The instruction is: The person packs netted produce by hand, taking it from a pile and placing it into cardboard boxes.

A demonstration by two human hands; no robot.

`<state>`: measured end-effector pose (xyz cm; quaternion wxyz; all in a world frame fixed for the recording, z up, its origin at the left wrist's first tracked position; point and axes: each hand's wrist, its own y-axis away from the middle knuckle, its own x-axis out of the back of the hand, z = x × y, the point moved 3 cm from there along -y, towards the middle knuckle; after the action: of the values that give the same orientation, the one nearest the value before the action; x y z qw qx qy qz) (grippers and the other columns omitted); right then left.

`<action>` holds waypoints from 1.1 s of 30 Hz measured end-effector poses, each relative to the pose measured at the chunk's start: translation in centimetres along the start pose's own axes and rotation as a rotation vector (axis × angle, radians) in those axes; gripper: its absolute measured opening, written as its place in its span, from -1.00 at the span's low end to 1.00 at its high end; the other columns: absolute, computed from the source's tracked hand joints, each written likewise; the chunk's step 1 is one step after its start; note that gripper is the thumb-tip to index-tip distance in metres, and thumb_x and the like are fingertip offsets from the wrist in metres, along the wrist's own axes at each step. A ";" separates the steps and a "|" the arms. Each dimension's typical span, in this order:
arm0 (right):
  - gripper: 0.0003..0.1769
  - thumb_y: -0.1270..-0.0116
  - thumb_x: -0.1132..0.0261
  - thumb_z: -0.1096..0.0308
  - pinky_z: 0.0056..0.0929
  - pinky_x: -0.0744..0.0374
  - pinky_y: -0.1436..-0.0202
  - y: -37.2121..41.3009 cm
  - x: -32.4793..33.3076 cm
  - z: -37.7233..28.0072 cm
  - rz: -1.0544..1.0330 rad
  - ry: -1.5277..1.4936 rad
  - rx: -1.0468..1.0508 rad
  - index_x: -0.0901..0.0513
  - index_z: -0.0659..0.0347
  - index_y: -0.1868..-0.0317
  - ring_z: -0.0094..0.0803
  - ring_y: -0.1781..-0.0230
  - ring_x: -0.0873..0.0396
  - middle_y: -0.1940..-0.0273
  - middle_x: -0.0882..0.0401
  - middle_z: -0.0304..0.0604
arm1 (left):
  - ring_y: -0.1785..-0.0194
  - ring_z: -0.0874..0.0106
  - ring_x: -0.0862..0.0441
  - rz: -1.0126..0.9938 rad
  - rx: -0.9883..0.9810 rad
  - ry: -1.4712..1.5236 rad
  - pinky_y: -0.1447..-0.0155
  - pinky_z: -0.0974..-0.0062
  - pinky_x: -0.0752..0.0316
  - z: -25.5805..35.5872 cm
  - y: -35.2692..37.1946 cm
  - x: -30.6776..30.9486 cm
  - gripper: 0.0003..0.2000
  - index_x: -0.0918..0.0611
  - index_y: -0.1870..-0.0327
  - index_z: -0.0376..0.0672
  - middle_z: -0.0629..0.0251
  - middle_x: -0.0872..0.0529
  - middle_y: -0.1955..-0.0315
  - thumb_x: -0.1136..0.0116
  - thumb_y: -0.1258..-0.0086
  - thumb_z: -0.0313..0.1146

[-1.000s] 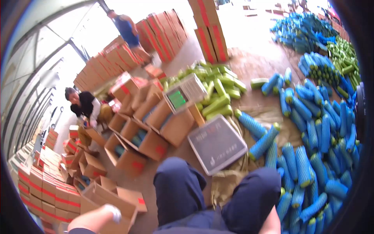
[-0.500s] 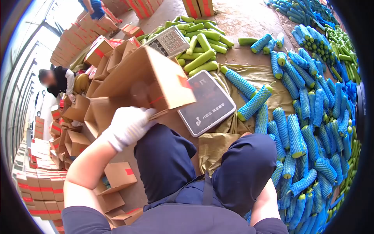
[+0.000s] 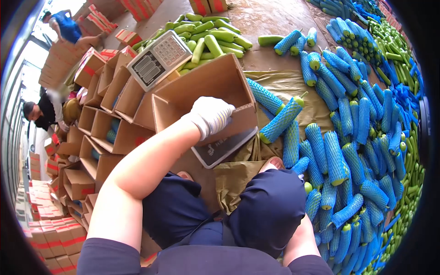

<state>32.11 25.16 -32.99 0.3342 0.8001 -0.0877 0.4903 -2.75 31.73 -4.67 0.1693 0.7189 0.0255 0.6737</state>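
My left hand [image 3: 211,117], in a white knit glove, is closed on the near wall of an open cardboard box [image 3: 201,80]. This box rests over the platform of a black-topped scale [image 3: 222,151], covering most of it. The inside I can see holds nothing. My right forearm [image 3: 298,238] reaches down past my right knee, which hides nearly all of that hand. A bit of white glove shows beyond the knee, close to long green gourds in blue foam net sleeves [image 3: 316,156]. Whether the hand grips one is hidden.
A scale display with keypad [image 3: 160,59] stands behind the box. Bare green gourds [image 3: 206,39] are heaped beyond it. Open cartons [image 3: 119,133] crowd the left, some holding sleeved gourds. Two other people [image 3: 43,110] are at the far left. Sleeved gourds cover the right side.
My left hand has brought the box rightward and down, from a tilted position in the air onto the scale. My view has shifted somewhat. A glimpse of white glove now shows beyond my right knee.
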 end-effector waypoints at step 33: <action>-0.36 -0.26 -0.46 0.25 -0.42 -0.53 -0.21 -6.2 14.2 -22.5 -0.297 -1.027 0.674 -0.45 0.43 -0.24 -0.35 -0.06 -0.61 -0.07 -0.63 -0.02 | -0.07 0.24 -0.65 0.446 -0.143 1.640 -0.18 0.28 -0.57 -2.9 0.8 8.2 -0.22 -0.39 -0.32 -0.34 0.05 -0.61 -0.08 -0.44 -0.08 -0.16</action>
<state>25.81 46.47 -17.12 0.0435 0.9984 0.0342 -0.0073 -4.96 33.74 3.54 0.0056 -0.0205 -0.0445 0.9988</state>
